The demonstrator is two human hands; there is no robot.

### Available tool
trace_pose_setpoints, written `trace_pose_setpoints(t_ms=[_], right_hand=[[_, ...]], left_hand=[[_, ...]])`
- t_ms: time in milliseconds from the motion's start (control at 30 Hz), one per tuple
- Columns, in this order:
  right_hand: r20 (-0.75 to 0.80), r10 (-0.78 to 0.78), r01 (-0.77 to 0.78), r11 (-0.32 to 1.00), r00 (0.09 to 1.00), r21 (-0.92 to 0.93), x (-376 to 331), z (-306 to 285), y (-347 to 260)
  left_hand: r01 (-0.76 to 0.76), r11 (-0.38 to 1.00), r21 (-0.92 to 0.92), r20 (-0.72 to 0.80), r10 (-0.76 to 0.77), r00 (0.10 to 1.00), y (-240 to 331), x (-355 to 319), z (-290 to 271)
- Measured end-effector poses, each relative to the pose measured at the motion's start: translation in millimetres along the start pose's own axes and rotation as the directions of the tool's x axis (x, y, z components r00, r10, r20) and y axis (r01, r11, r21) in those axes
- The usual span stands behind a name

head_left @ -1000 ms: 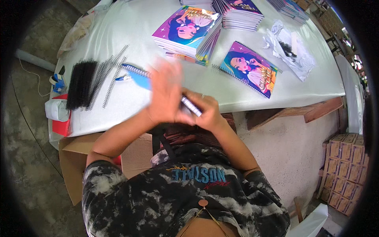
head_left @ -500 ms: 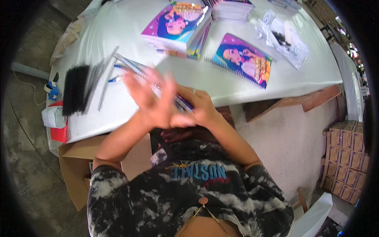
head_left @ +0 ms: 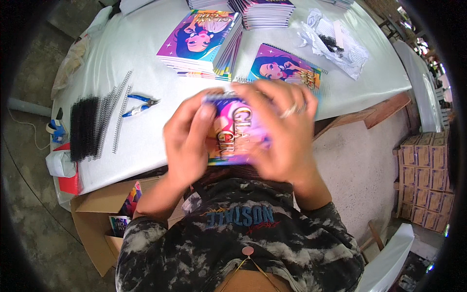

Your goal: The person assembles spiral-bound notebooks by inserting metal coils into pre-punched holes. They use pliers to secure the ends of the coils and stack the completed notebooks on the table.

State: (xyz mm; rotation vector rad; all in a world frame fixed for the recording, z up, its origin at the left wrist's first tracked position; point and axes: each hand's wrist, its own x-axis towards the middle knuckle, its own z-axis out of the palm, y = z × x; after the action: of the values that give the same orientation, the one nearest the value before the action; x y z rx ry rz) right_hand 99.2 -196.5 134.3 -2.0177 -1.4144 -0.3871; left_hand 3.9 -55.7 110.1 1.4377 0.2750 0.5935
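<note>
Purple gleams between my fingers on the cover of a small spiral notebook [head_left: 228, 129], held up before my waist at the near edge of the table. My left hand [head_left: 187, 134] pinches its left side, thumb laid on the front near the upper corner, by the metal coil. My right hand [head_left: 287, 134], a ring [head_left: 293, 109] on one finger, arches over the other side with its fingers partly spread; it is blurred, so I can't tell whether they grip or only touch.

Just beyond my knuckles, another spiral notebook [head_left: 277, 68] lies face up on the white-covered table [head_left: 146, 63]. Left of my hands rest blue-handled pliers [head_left: 141, 105], with a loose coil [head_left: 121, 119] beside them and a thick bundle of black coils [head_left: 85, 129] farther out. Past my fingers stands a stack of notebooks [head_left: 199, 41]; to the right, white wrapping [head_left: 352, 58] holds dark coils [head_left: 331, 43]. Below the table's left side, an open cardboard box [head_left: 97, 199] sits by my left forearm.
</note>
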Motion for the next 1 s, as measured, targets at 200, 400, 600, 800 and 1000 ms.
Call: trace_pose_setpoints(t_ms=[200,400,600,800,1000], right_hand=[[0.227,0.47,-0.507,0.642,0.853,0.575,-19,14,59],[0.103,0.578,-0.521,0.627,0.809,0.579,-29,8,64],[-0.049,0.395,-0.39,0.917,0.917,0.087,-10,-8,53],[0.139,0.441,-0.462,0.859,0.887,0.221,15,-29,80],[0.103,0.383,-0.387,0.922,0.918,0.019,23,-23,75]], left_hand=[[0.356,0.84,-0.41,0.283,-0.254,0.925,-53,45,25],[0.281,0.929,-0.239,0.509,-0.127,0.851,-62,72,27],[0.123,0.992,-0.014,0.557,-0.095,0.825,-55,97,36],[0.259,0.952,-0.166,0.591,-0.114,0.798,-49,112,42],[0.209,0.97,-0.123,0.565,-0.105,0.819,-61,122,34]])
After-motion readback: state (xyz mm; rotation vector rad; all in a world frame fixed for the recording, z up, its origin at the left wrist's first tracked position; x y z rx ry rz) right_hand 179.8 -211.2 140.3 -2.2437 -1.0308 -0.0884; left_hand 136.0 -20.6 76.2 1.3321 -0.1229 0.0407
